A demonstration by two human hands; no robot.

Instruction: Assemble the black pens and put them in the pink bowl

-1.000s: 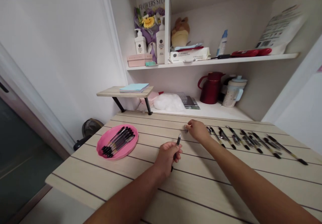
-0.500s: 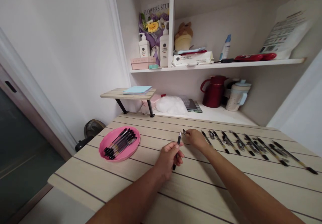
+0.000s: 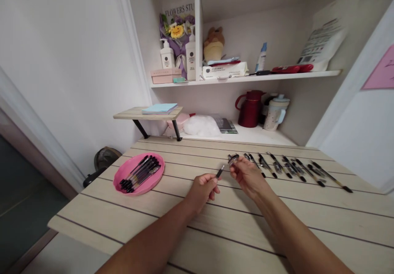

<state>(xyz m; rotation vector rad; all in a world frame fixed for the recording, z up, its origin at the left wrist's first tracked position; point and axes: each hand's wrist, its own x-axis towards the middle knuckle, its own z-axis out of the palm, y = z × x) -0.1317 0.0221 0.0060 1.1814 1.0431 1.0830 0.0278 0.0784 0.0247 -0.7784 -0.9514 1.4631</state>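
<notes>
My left hand point(image 3: 203, 187) is closed round a black pen point(image 3: 219, 171) whose tip points up and to the right. My right hand point(image 3: 248, 173) pinches a small dark pen cap point(image 3: 233, 158) just right of that tip, a short gap apart. Both hands hover above the striped wooden table point(image 3: 234, 224). To the right lies a row of several black pens and loose caps point(image 3: 289, 168). A pink tray point(image 3: 139, 179) at the left holds several black pens.
A small raised shelf point(image 3: 147, 113) with a blue pad stands at the table's back left. Behind are a red jug point(image 3: 250, 108), a spotted mug point(image 3: 273, 112), and a white wall shelf point(image 3: 246, 77) with bottles, boxes and a plush toy.
My right hand has lifted from the table with a cap and come toward the pen tip. The left hand tilted the pen to the right. The camera view shifted slightly.
</notes>
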